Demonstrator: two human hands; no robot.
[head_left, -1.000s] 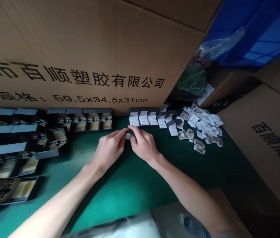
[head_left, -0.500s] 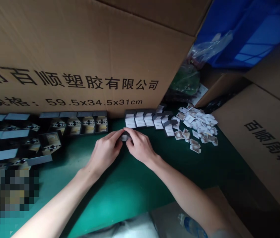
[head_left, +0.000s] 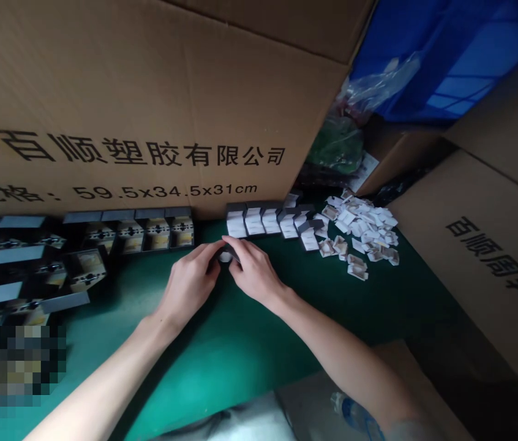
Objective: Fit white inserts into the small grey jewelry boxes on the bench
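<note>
Between my two hands is a small black box (head_left: 225, 256) with a pale face showing, mostly hidden by fingers. My left hand (head_left: 191, 278) is closed on its left side. My right hand (head_left: 255, 269) grips it from the right, with the index finger over the top and the thumb lower down. Just beyond my hands stands a row of open black boxes with white insides (head_left: 269, 220). A heap of small white plastic inserts (head_left: 364, 220) lies farther right, with a few loose inserts (head_left: 357, 267) in front of it.
Several open black boxes with yellowish insides (head_left: 158, 229) line the left and back of the green table (head_left: 222, 355). A large cardboard carton (head_left: 171, 92) walls off the back, another carton (head_left: 484, 257) the right. A plastic bottle (head_left: 355, 416) lies at the lower right.
The view has swung slightly, so the surroundings sit a little farther left. Both hands keep hold of the small box, with only slight finger movement around it.
</note>
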